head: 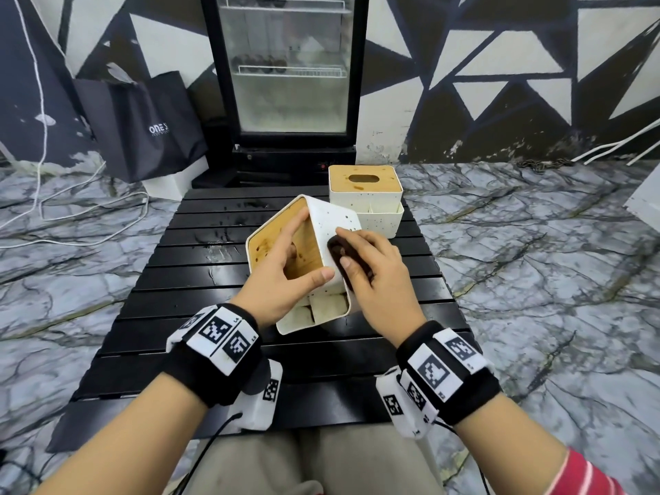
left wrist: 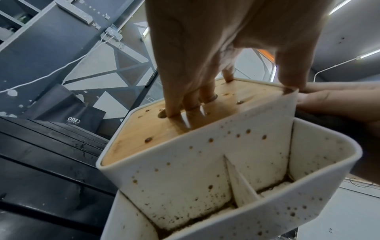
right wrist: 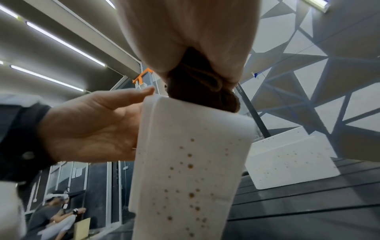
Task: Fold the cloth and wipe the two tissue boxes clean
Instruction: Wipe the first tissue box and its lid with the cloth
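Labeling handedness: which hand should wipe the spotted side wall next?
Right. The right hand already grips the dark cloth against the tilted tissue box, while the left hand steadies it, fingers in the lid slot.

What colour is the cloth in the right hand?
Dark brown cloth, clearest in the right wrist view.

light: bright, ceiling tubes (right wrist: 59,40) | shadows: soft | edges: fisheye warp | wrist views: close parts blurry
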